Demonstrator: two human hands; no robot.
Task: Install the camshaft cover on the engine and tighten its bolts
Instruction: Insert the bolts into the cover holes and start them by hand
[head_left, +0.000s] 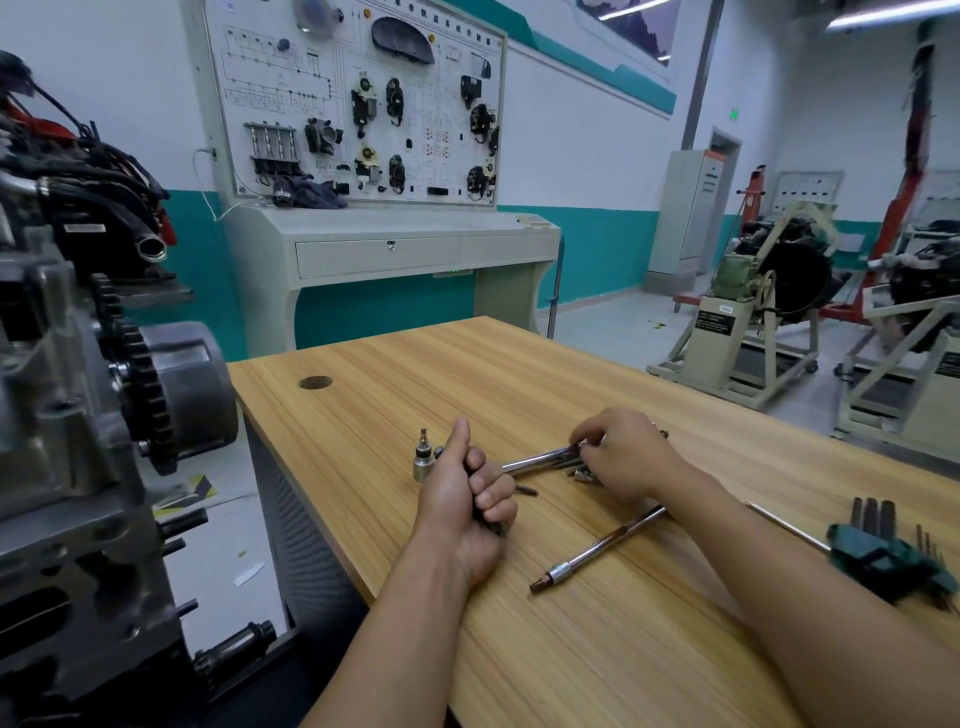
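Observation:
The engine (78, 415) stands at the left edge, its toothed cam sprocket (137, 374) facing the wooden table (571, 649). My left hand (467, 499) rests on the table with fingers curled round several dark bolts, thumb up. My right hand (623, 452) is just to its right, fingers curled over a small pile of bolts (584, 473) and the end of a chrome ratchet handle (535, 460). A bit socket (423, 460) stands upright beside my left thumb. No camshaft cover shows in this view.
A chrome extension bar (597, 551) lies below my right wrist. A green hex-key set (883, 551) sits at the table's right edge. A cable hole (315, 383) is at the far left of the tabletop. A training panel console (363, 156) stands behind, engine stands (753, 322) at right.

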